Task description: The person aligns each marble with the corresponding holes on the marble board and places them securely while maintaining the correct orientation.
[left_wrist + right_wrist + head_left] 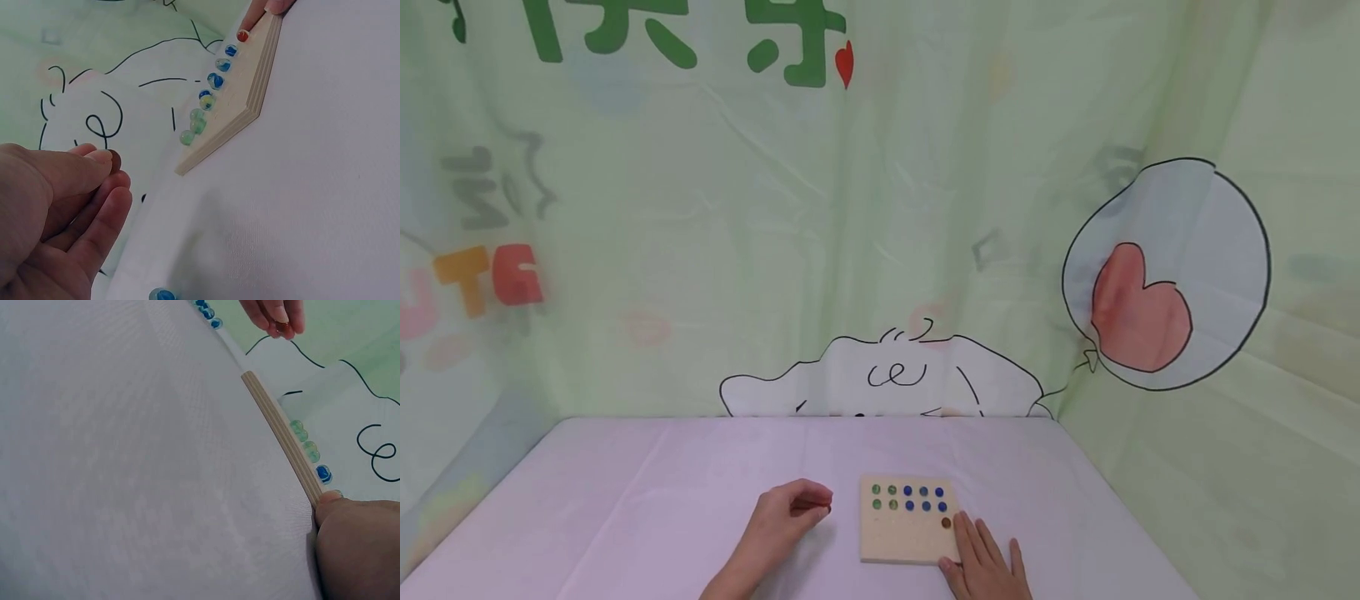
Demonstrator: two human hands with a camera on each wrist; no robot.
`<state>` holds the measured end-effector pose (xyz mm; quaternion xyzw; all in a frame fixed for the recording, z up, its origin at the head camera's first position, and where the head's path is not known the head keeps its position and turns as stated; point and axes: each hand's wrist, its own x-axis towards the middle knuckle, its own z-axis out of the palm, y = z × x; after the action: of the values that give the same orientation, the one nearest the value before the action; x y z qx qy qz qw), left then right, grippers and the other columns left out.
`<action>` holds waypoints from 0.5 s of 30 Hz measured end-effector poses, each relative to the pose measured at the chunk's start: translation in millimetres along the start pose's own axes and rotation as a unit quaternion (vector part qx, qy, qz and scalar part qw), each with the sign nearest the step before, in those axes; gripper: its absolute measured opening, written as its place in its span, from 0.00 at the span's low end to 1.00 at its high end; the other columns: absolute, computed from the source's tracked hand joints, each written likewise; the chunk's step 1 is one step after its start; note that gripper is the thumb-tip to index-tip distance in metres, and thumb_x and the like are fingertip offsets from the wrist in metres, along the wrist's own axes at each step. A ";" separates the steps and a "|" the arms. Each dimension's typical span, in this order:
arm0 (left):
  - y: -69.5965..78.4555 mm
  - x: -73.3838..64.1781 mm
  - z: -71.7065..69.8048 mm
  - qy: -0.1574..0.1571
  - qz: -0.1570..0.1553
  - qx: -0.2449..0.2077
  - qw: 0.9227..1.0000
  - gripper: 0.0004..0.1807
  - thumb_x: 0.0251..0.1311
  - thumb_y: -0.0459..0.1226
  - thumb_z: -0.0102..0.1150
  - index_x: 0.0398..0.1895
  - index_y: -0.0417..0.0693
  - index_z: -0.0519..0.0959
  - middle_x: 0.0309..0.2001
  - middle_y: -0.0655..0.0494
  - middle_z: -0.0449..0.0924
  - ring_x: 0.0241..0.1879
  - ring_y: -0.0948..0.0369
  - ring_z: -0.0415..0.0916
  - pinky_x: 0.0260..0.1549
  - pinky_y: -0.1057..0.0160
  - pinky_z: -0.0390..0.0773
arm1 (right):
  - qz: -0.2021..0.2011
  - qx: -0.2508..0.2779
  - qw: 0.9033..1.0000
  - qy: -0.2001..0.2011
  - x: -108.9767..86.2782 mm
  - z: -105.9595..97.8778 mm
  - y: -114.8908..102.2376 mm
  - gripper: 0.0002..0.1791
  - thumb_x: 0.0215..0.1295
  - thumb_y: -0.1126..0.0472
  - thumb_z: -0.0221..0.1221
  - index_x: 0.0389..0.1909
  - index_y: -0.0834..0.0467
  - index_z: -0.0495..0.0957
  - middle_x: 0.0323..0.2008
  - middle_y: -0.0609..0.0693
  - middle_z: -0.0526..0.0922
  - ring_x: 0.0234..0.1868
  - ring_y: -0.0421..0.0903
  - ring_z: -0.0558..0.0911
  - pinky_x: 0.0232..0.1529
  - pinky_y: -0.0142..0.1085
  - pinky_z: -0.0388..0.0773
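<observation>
A pale wooden board point(902, 542) with rows of small dimples lies on the table. Two rows of glass marbles sit at its far side, green marbles point(877, 504) on the left and blue marbles point(910, 506) on the right. One reddish-brown marble point(946, 523) is in the third row, at the right end. Left of the board, my left hand point(786, 517) pinches another reddish-brown marble point(115, 162) between thumb and fingertips, above the table. My right hand point(988, 567) rests against the board's near right corner, fingers straight along the right edge, thumb point(328, 503) at the front edge.
Loose blue marbles point(208, 312) lie on the table beyond the board's left side, one blue marble point(162, 294) showing close to my left hand. A white cloth point(647, 500) covers the table. Behind hangs a pale green curtain point(760, 233) with printed drawings.
</observation>
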<state>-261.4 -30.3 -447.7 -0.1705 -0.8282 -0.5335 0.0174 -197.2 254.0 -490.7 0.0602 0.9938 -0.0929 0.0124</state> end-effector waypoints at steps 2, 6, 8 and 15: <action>1.3 1.3 4.2 -0.002 0.005 -0.001 1.000 0.09 0.50 0.36 0.62 0.36 0.47 0.79 0.32 0.61 0.80 0.32 0.67 0.77 0.31 0.74 0.76 | 0.001 0.001 1.000 -0.002 0.0 -0.3 -0.4 0.55 0.47 0.21 0.24 0.67 0.58 0.52 0.67 0.55 0.56 0.67 0.59 0.52 0.62 0.60 0.27; 3.5 4.1 12.9 -0.008 0.005 -0.004 1.000 0.09 0.50 0.35 0.62 0.36 0.47 0.79 0.32 0.61 0.81 0.32 0.67 0.77 0.31 0.73 0.76 | 0.003 0.001 1.000 -0.004 0.7 0.4 -0.4 0.56 0.47 0.20 0.23 0.67 0.59 0.52 0.67 0.56 0.56 0.67 0.59 0.51 0.62 0.60 0.27; 4.6 5.2 16.8 -0.012 -0.001 -0.005 1.000 0.09 0.50 0.35 0.62 0.36 0.48 0.79 0.32 0.62 0.80 0.32 0.68 0.77 0.32 0.73 0.76 | 0.001 0.001 1.000 -0.001 0.9 1.2 -0.1 0.56 0.47 0.20 0.23 0.67 0.59 0.52 0.67 0.56 0.56 0.67 0.59 0.52 0.62 0.60 0.27; 9.7 8.8 29.4 -0.017 0.016 -0.005 1.000 0.09 0.50 0.35 0.61 0.36 0.48 0.79 0.32 0.63 0.80 0.32 0.69 0.76 0.31 0.74 0.75 | -0.014 0.002 1.000 0.017 0.5 4.2 0.6 0.53 0.51 0.22 0.23 0.67 0.58 0.51 0.67 0.54 0.56 0.67 0.58 0.53 0.63 0.59 0.28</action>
<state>-262.2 1.8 -449.9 -0.1928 -0.8230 -0.5342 0.0111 -197.5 253.9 -494.9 0.0480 0.9944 -0.0938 -0.0058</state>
